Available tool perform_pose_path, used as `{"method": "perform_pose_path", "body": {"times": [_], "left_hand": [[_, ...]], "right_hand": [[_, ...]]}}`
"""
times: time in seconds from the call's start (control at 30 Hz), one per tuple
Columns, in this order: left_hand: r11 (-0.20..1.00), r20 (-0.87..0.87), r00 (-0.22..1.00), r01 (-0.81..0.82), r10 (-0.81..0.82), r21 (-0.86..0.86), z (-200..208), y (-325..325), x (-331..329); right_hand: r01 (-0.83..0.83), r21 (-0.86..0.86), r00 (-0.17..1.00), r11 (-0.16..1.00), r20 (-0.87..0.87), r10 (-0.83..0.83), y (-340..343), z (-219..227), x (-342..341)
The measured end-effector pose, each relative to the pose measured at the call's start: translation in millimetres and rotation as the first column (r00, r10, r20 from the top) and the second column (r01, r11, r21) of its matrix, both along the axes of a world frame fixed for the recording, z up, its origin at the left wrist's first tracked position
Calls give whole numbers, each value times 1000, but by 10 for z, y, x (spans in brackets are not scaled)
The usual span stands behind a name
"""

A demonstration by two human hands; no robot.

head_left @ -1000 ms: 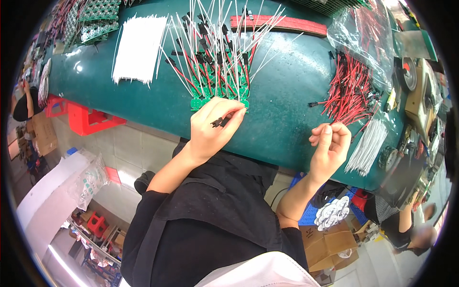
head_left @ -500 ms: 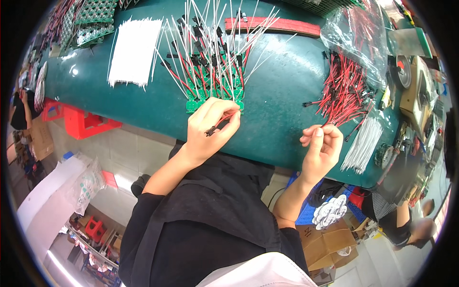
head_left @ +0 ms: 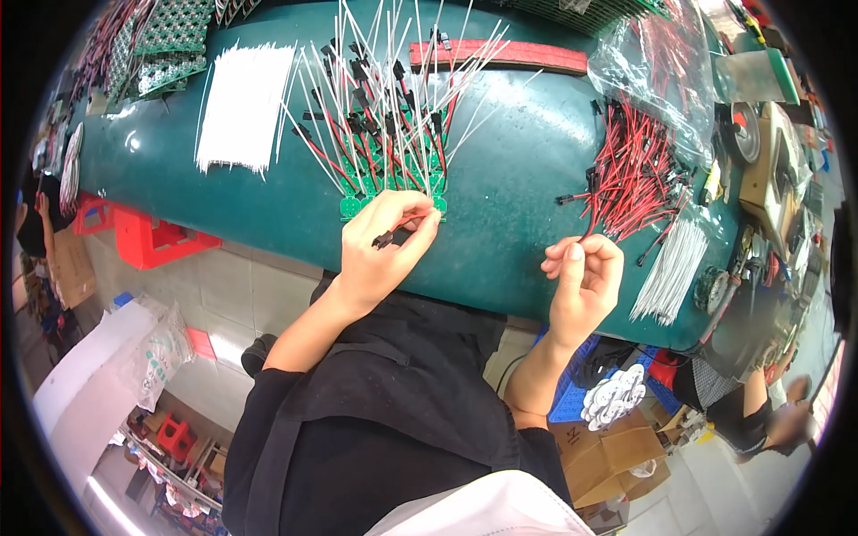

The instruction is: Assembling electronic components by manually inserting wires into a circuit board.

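My left hand [head_left: 386, 255] is closed in a pinch on a short red-and-black connector wire [head_left: 413, 217], whose black plug sticks out over the fingers. It is at the near edge of a panel of small green circuit boards [head_left: 349, 209]. Red-and-black wires with black plugs and long thin white strips [head_left: 465, 73] stand up from the panel in a fan. Further right, my right hand [head_left: 585, 290] pinches the end of another red-and-black wire [head_left: 587, 230] beside a loose heap of such wires [head_left: 630, 165]. Its fingertips partly hide that wire's end.
White strips lie in a stack [head_left: 246, 107] at the left and a bundle [head_left: 670, 272] at the right. Behind are a red bar [head_left: 536, 56], a clear plastic bag [head_left: 661, 67] and more circuit-board panels [head_left: 170, 36]. Red stools [head_left: 147, 237] stand beyond the green table's [head_left: 500, 259] left front edge.
My right hand has drawn slightly left, away from the heap, with the wire between its fingertips. My left hand stays at the boards, holding its wire. The whole view has shifted a little.
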State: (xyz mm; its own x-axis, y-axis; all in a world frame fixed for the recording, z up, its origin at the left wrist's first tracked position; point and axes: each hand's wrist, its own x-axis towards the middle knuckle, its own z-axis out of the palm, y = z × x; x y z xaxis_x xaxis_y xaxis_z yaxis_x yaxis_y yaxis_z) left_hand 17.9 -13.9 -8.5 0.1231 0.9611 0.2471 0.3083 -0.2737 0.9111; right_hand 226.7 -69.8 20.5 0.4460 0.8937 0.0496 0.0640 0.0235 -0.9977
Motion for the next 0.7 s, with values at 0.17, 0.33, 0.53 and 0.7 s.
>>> {"method": "perform_pose_path", "body": {"times": [0.17, 0.33, 0.53, 0.7], "left_hand": [[999, -118, 993, 27, -23, 30, 28, 0, -12], [987, -244, 970, 44, -5, 153, -20, 26, 32], [992, -295, 955, 0, 38, 127, 1, 63, 38], [958, 108, 969, 239, -224, -156, 383, -55, -81]], "right_hand": [[-14, -7, 1000, 1000, 21, 14, -20, -3, -1], [-27, 31, 998, 999, -56, 29, -30, -4, -59], [-169, 23, 947, 985, -273, 169, -107, -58, -270], [-301, 127, 912, 945, 329, 246, -36, -171, -407]]}}
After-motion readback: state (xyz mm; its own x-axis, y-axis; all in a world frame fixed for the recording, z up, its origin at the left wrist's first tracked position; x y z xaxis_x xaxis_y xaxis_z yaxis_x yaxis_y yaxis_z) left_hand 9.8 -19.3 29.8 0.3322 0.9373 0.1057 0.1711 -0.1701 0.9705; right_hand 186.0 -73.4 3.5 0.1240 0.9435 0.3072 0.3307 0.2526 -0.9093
